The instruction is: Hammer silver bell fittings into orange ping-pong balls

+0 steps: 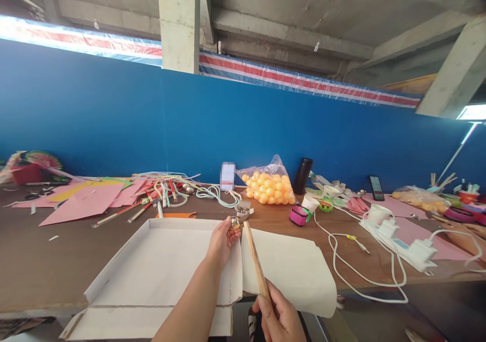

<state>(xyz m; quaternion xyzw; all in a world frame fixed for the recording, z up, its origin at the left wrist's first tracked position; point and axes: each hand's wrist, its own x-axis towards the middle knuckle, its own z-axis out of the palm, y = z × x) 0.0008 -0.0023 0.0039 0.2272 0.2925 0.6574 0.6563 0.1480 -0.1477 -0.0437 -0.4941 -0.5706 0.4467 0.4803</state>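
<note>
one shiny ball (235, 223) is gripped by the left hand (221, 242) near the far right corner of a white box (159, 261); one wooden stick (255, 261), gripped by the right hand (279, 314), points toward the ball.

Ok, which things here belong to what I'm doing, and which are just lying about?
Likely in use:
shiny ball in left hand
wooden stick in right hand
perhaps the white box

Apparently lying about:
bag of orange balls
black tumbler
phone
power strip

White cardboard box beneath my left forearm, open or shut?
Open: the white cardboard box shows its inside, edged by a raised far wall, with no lid across it.
</note>
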